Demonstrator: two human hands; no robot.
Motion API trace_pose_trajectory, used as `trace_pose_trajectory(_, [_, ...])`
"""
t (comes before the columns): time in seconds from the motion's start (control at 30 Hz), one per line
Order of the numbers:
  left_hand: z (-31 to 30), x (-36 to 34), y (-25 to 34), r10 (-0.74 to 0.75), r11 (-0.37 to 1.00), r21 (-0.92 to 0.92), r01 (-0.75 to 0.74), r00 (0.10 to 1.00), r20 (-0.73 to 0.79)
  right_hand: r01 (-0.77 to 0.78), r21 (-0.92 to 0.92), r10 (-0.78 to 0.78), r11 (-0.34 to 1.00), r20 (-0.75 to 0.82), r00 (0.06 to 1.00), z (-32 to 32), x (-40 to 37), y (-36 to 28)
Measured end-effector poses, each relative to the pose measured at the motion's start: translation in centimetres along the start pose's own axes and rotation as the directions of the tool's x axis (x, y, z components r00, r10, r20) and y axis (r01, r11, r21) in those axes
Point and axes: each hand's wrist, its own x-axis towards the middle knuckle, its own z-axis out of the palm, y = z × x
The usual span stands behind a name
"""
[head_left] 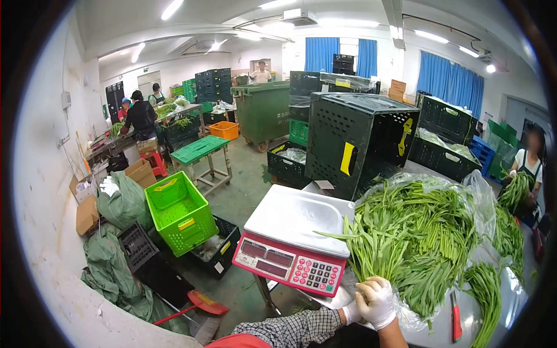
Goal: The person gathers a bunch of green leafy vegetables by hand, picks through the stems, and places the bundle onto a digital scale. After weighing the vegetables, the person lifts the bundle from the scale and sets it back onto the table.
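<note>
My left hand (353, 312) and my right hand (380, 304), both in white gloves, are pressed together at the table's front edge. Their fingers are curled and overlap; whatever they may hold is hidden. Just beyond them lies a big heap of leafy green vegetables (418, 232) on clear plastic film. To their left stands a red and white digital scale (290, 261), its white weighing pan (299, 217) bare. On the right, a red-handled knife (456, 319) lies beside a separate bunch of greens (484, 296).
A dark crate (331, 145) lies on its side behind the scale. Left, a bright green crate (180, 217) sits on a black crate (223, 249), near green sacks (113, 261) and a red dustpan (208, 303). A person (528, 168) at right holds greens; several others work far back.
</note>
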Motion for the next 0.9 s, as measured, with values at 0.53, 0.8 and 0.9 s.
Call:
trace_pose_trajectory(0.53, [0.59, 0.20, 0.75, 0.036, 0.999, 0.000, -0.036, 0.999, -0.006, -0.021, 0.048, 0.022, 0.999, -0.021, 1.000, 0.05, -0.07, 0.21])
trace_pose_trajectory(0.8, [0.89, 0.22, 0.87, 0.058, 0.998, 0.004, -0.058, 0.998, -0.001, -0.014, 0.051, 0.016, 0.999, -0.030, 0.999, 0.04, -0.11, 0.21])
trace_pose_trajectory(0.9, [1.01, 0.23, 0.98, 0.067, 0.998, 0.004, -0.067, 0.998, 0.001, -0.015, 0.047, 0.016, 0.999, -0.034, 0.999, 0.10, -0.10, 0.20])
